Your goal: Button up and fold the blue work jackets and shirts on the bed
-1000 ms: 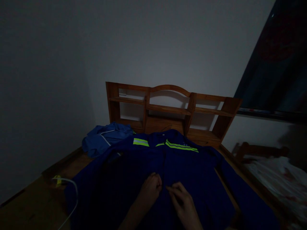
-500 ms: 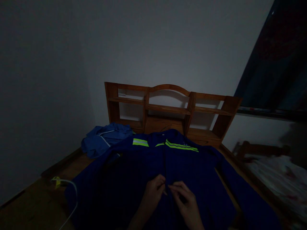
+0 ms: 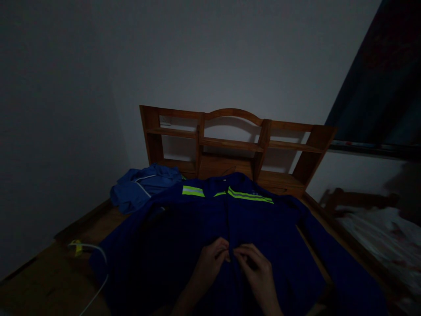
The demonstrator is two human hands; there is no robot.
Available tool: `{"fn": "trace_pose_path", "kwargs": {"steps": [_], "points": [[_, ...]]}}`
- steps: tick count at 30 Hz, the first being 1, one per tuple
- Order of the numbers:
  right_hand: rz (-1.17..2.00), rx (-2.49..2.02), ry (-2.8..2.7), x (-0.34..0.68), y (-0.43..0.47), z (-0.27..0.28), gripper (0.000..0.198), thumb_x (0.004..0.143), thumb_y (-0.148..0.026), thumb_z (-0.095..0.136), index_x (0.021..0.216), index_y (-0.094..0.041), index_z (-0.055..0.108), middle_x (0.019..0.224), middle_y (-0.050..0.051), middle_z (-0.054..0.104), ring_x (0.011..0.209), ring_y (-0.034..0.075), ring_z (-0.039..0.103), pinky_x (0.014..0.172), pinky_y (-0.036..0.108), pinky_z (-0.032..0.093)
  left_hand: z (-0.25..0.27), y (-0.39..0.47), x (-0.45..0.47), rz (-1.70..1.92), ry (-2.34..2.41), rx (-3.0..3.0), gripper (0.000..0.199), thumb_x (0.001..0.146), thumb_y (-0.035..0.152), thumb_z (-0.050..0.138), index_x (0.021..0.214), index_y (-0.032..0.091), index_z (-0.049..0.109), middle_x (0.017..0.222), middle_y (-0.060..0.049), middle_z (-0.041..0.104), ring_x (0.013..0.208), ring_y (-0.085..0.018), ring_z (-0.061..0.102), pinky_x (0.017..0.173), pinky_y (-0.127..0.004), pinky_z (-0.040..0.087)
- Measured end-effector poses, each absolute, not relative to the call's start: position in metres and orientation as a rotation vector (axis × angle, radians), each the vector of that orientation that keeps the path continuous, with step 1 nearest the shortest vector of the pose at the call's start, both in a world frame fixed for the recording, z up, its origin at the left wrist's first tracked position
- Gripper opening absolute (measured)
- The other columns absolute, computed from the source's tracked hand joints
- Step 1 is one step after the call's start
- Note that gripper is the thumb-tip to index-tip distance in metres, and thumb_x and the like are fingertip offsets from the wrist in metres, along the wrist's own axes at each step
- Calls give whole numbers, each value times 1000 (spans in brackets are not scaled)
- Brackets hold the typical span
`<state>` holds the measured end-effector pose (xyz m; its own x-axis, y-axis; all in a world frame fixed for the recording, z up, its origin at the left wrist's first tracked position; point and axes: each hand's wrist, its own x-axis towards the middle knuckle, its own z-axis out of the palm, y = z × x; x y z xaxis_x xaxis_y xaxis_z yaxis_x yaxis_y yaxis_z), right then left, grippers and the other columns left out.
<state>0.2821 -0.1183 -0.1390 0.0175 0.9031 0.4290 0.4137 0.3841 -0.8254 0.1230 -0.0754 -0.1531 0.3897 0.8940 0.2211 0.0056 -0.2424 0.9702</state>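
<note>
Hands: 2, left hand (image 3: 210, 259), right hand (image 3: 258, 270), pinching 1 jacket (image 3: 184, 237).

Jacket (image 3: 263, 228) hem off the bottom edge; fingers (image 3: 245, 259) too dark to read.

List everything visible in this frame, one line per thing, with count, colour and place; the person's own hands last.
work jacket: 1, dark blue with yellow-green reflective stripes, spread flat on the wooden bed base, front up.
second garment: 1, lighter blue, bunched at the far left by the headboard.
headboard shelf: 1, brown wood, against the far wall.
cable: 1, white with a yellow tag, on the boards at left.
patterned bedding: 1, pale, on a neighbouring bed at right.
curtain: 1, dark, upper right.
left hand: pinching the jacket's front closure.
right hand: pinching the same closure, fingertips meeting the left's.
</note>
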Motion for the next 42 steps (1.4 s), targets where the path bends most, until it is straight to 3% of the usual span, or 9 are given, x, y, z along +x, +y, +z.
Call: {"fn": "trace_pose_path", "kwargs": {"steps": [12, 22, 31, 34, 38, 42], "points": [[751, -1372, -1618, 291, -108, -134, 14, 83, -32, 56, 86, -19, 61, 77, 0, 58, 63, 11, 52, 60, 23, 39, -146, -78, 119, 985, 898, 1607, 13, 82, 24, 48, 86, 16, 58, 73, -1, 60, 62, -11, 55, 58, -19, 40], [680, -1313, -1705, 287, -112, -131, 6, 83, -22, 54, 88, -20, 58, 84, 0, 56, 67, 10, 53, 62, 22, 41, -134, -79, 118, 968, 890, 1606, 20, 86, 35, 48, 85, 16, 54, 64, 1, 56, 59, -11, 55, 57, -19, 39], [590, -1285, -1714, 284, -115, -141, 10, 87, -26, 51, 93, -21, 57, 88, 1, 54, 69, 10, 53, 63, 21, 41, -145, -67, 125, 915, 888, 1429, 25, 77, 37, 60, 81, 14, 50, 66, -1, 62, 51, -15, 61, 49, -21, 40], [588, -1307, -1705, 284, -115, -141, 11, 87, -28, 51, 93, -21, 57, 88, 1, 55, 68, 10, 53, 63, 21, 41, -144, -64, 125, 879, 916, 1424, 25, 76, 37, 59, 79, 14, 51, 61, 0, 59, 46, -12, 57, 44, -19, 34], [604, -1352, -1678, 285, -115, -137, 13, 88, -31, 51, 93, -21, 58, 84, 0, 55, 69, 10, 54, 63, 21, 40, -142, -62, 124, 855, 974, 1388, 25, 72, 37, 60, 78, 14, 52, 54, 4, 50, 38, -6, 41, 40, -18, 28], [616, -1384, -1653, 286, -114, -133, 16, 87, -33, 53, 92, -20, 59, 82, 1, 55, 70, 10, 54, 63, 22, 40, -139, -61, 123, 833, 1043, 1391, 24, 69, 36, 60, 76, 14, 54, 52, 4, 47, 41, -5, 36, 41, -17, 25]]}}
